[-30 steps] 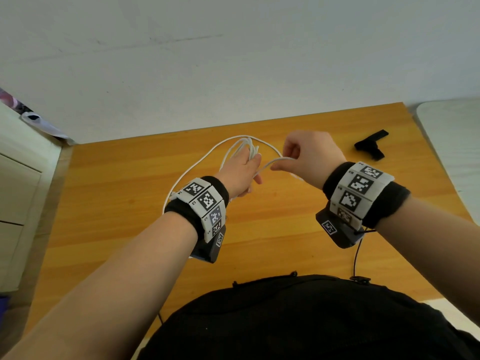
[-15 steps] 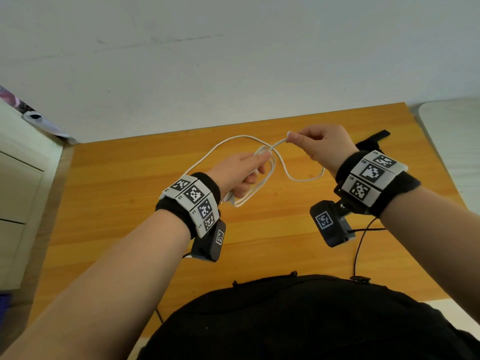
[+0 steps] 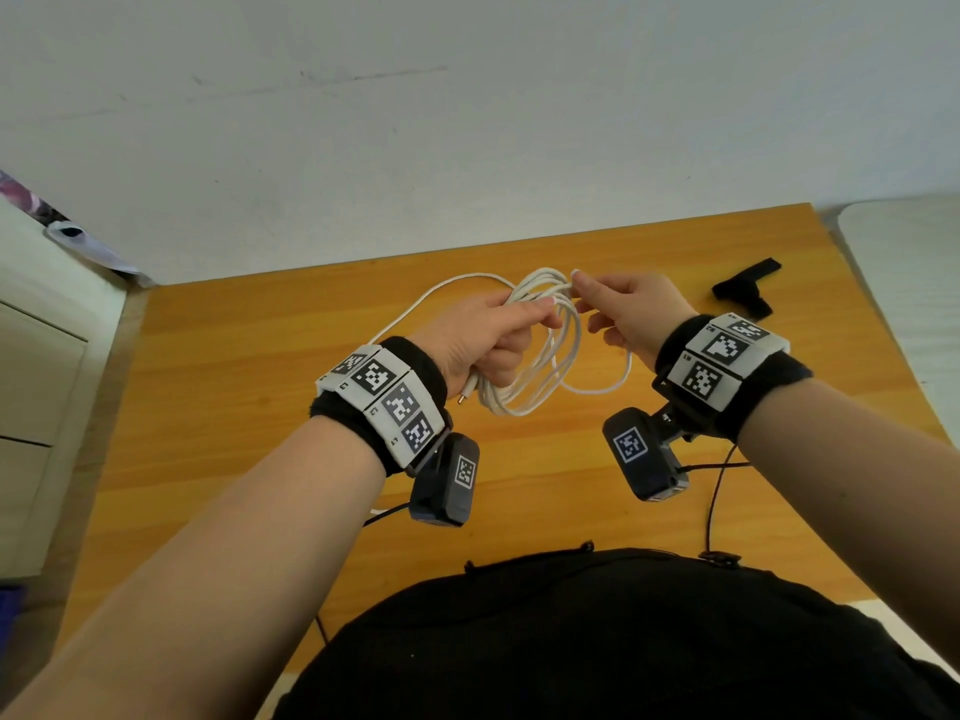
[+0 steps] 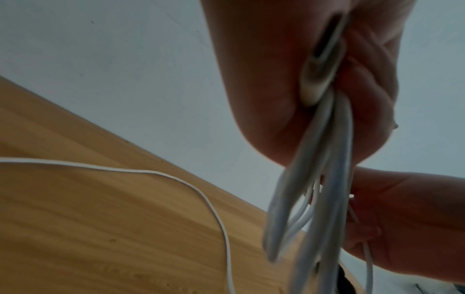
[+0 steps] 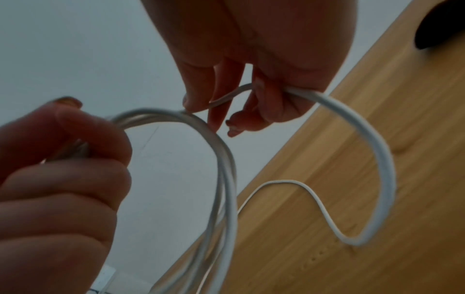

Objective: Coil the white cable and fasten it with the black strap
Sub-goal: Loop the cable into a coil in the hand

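Several loops of the white cable (image 3: pixel 540 356) hang from my left hand (image 3: pixel 493 335), which grips the bundle (image 4: pixel 324 179) above the wooden table (image 3: pixel 260 407). One plug end (image 3: pixel 466 396) sticks out below that hand. My right hand (image 3: pixel 618 309) pinches a strand of the cable (image 5: pixel 372 149) at the top of the loops, close to the left fingers. A loose length (image 3: pixel 415 309) trails left onto the table. The black strap (image 3: pixel 745 288) lies on the table at the far right, beyond my right wrist.
A white wall rises behind the table's far edge. A pale cabinet (image 3: pixel 36 387) stands on the left and a light surface (image 3: pixel 909 283) on the right. Thin black camera wires (image 3: pixel 714 491) hang from my wrists near the table's front edge.
My right hand carried the strand back left to the left hand, adding another loop to the bundle. The loose trailing length on the table has shortened.
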Motion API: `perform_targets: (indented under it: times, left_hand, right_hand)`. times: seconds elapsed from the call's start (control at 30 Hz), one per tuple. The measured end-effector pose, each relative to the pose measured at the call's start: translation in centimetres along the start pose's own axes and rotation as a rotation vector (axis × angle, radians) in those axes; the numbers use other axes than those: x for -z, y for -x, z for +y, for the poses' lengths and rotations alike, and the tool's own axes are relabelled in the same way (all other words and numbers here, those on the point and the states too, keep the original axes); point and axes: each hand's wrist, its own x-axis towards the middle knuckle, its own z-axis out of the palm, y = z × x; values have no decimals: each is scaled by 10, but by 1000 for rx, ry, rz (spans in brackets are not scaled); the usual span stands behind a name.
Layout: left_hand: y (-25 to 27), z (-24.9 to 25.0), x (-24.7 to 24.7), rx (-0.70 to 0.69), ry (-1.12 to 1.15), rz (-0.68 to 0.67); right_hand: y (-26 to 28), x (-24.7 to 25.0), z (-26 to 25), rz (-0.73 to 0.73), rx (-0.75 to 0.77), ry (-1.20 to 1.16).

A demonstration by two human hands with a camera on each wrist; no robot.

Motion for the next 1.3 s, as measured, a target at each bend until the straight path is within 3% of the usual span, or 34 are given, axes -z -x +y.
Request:
perform_targets:
  times: [0.1,0.27,0.6,0.97,1.3]
  left_hand:
    - [1,0,0,3,1,-1]
    - [1,-2,2,93,-77,-41]
    - [-1,7,-8,62,128,47]
    - [0,7,-6,50,263,50]
    - [0,18,13,-65,734,70]
  right_hand:
    - [2,-3,1,19,-1,0]
    - [0,-4,1,168,85,-1]
    - [0,-7,9,126,32,11]
    - [3,-13,19,122,-3,17]
    - [6,-23,36,86,-53,-16]
